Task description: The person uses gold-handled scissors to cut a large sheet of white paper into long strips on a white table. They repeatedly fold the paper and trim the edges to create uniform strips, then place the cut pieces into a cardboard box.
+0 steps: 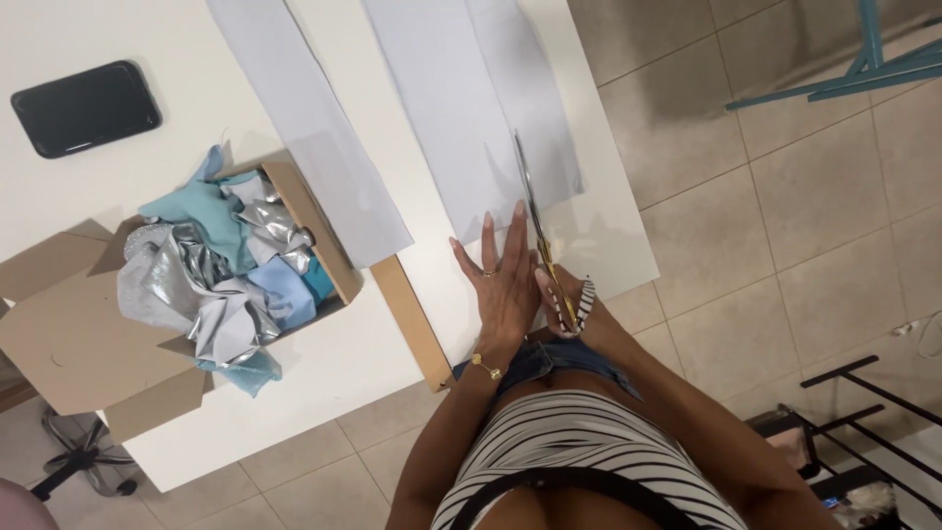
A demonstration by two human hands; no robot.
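My left hand (500, 270) lies flat, fingers spread, on the near end of a pale lavender fabric strip (461, 108) spread on the white table (383, 334). A ring and a gold bracelet are on that hand. My right hand (572, 299) grips the gold handles of long scissors (535, 211). The blades point away from me and cut along the strip, just right of my left fingertips. A striped sleeve partly hides the right hand.
A second lavender strip (309, 128) lies to the left. An open cardboard box (88, 334) holds silver, teal and light blue fabric scraps (221, 280). A black phone (86, 106) rests at the far left. Tiled floor, a black rack (863, 432) and teal frame legs (863, 69) lie right.
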